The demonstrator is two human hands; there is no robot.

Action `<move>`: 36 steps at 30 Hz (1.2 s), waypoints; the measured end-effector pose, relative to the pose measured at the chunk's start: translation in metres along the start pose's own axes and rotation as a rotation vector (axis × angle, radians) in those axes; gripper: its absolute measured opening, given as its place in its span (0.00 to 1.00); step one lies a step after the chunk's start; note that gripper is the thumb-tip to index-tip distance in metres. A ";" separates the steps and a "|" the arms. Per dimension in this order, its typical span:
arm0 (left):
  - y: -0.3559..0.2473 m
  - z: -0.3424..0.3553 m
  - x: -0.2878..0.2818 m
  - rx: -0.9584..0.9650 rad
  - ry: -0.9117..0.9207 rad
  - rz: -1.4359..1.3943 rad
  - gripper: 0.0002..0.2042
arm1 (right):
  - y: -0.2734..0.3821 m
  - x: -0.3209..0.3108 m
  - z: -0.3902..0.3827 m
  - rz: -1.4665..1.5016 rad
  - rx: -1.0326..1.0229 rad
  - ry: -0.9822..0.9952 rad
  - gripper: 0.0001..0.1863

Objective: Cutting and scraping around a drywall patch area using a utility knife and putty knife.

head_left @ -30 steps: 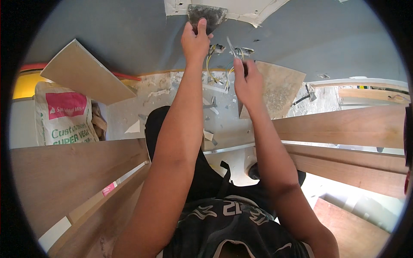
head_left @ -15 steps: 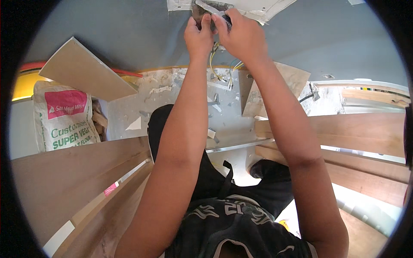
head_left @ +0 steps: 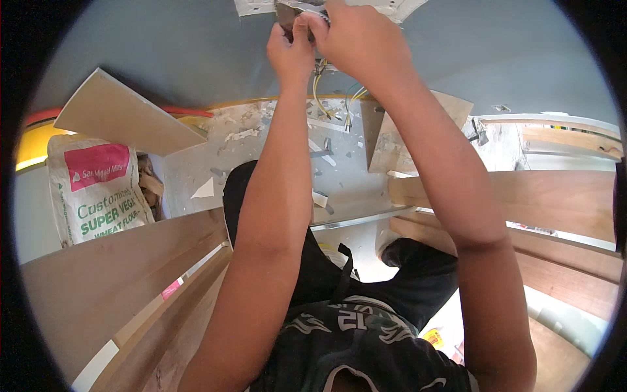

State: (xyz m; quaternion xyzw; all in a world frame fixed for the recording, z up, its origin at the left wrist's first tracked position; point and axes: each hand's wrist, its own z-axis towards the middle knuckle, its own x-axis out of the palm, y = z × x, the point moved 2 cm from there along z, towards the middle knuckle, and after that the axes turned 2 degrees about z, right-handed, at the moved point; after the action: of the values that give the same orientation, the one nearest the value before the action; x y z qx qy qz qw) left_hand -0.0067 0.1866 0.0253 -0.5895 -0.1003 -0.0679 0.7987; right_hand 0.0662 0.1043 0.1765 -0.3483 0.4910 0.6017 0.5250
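Observation:
Both arms stretch up to the top of the head view, where my hands meet close together at the grey wall [head_left: 189, 46]. My left hand [head_left: 291, 57] is closed on the lower edge of a dark, flat piece with a whitish strip [head_left: 285, 14] across it; its exact kind is not clear. My right hand [head_left: 366, 46] is closed at the right side of the same piece, its thumb beside my left thumb. White, ragged-edged patching [head_left: 253, 6] shows on the wall behind the hands. Right fingertips are partly cut off by the frame's top edge.
Yellow loose wires [head_left: 318, 88] hang below my hands. Scraps litter the floor [head_left: 261, 173]. A flour sack [head_left: 98, 189] and a leaning board [head_left: 127, 114] stand left; another board [head_left: 385, 147] leans right. Wooden planks [head_left: 124, 261] flank me on both sides.
Both hands have shifted slightly left and upward in the picture with the dark piece. The right elbow has swung a little outward. The grip looks much the same.

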 end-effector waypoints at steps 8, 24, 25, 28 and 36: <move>-0.005 -0.001 0.006 -0.190 -0.007 -0.173 0.14 | -0.012 -0.014 0.006 -0.081 -0.022 0.117 0.25; -0.001 0.000 0.006 -0.173 -0.011 -0.167 0.16 | -0.049 -0.010 -0.004 -0.116 -0.066 -0.011 0.24; 0.000 0.000 0.006 -0.169 -0.019 -0.168 0.17 | -0.051 -0.010 -0.004 -0.117 -0.066 -0.011 0.24; 0.002 -0.001 0.006 -0.160 -0.026 -0.145 0.17 | -0.053 -0.012 -0.005 -0.150 -0.038 0.016 0.23; 0.007 0.001 0.001 -0.259 -0.015 -0.120 0.17 | -0.064 -0.010 -0.009 -0.147 -0.061 -0.056 0.22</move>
State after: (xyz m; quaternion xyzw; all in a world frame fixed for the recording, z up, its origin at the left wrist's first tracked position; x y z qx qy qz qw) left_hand -0.0045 0.1893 0.0193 -0.6811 -0.1319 -0.1235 0.7095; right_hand 0.1297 0.0912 0.1686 -0.3822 0.4306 0.5856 0.5705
